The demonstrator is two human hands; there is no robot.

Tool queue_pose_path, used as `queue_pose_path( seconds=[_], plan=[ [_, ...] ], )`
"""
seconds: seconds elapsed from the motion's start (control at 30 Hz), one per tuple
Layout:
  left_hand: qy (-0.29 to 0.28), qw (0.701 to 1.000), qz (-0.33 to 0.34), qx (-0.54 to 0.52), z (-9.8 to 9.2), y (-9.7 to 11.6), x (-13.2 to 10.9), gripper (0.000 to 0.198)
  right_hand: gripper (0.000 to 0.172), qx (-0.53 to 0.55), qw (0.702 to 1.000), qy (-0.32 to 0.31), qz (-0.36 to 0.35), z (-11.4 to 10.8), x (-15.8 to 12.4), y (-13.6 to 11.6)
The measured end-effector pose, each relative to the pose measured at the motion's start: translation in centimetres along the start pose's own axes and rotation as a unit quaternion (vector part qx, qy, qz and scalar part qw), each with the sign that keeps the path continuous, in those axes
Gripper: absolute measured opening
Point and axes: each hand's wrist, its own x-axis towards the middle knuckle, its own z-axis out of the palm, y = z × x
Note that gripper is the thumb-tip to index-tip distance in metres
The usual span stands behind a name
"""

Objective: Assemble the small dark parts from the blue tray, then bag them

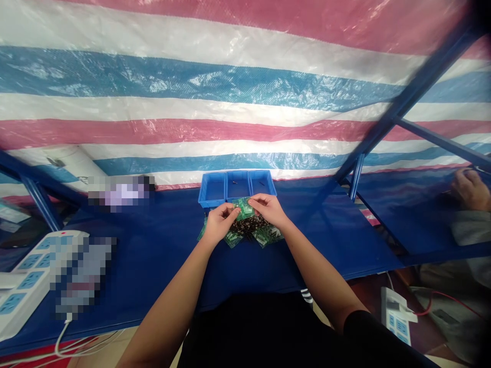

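Note:
Between my two hands is a small green-printed clear packet (242,207), held up over a heap of small dark metallic pieces (249,225). My left hand (220,223) pinches the packet's left side between thumb and fingers. Its right side is gripped by my right hand (268,208) in the same way. More green packets (264,236) lie around the front and sides of the heap. Just behind my hands stand three joined blue bins (213,188); the middle and right ones each hold a small dark piece. What kind of pieces these are is too small to tell.
A white power strip (34,276) and a blurred-out device with a white cable lie at the left on the blue table (153,266). Blue metal posts (356,176) rise on both sides. Another person's hand (471,188) rests at the far right.

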Motion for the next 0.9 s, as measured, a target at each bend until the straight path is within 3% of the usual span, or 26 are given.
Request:
queue_pose_path(
  seconds=[0.2,0.3,0.47,0.67,0.9],
  plan=[
    [-0.018,1.0,0.002,0.014,0.15,0.73,-0.07,0.035,0.034,-0.017,1.0,0.009,-0.019,-0.16,0.17,0.0],
    [-0.007,1.0,-0.029,0.0,0.35,0.71,0.0,0.029,0.033,-0.038,0.998,0.023,-0.044,-0.09,0.27,0.16],
    [0.016,0.995,-0.092,-0.021,0.47,0.57,0.0,0.035,0.034,0.002,1.0,-0.006,-0.017,-0.07,0.11,0.18],
    [0.012,0.999,0.034,0.001,-0.1,0.8,-0.32,0.036,0.035,0.016,0.999,-0.011,-0.037,-0.33,0.09,-0.21],
    [0.056,0.995,0.051,0.067,0.32,0.39,-0.19,0.03,0.024,-0.004,0.997,-0.013,-0.076,0.12,0.04,0.32]
  ],
)
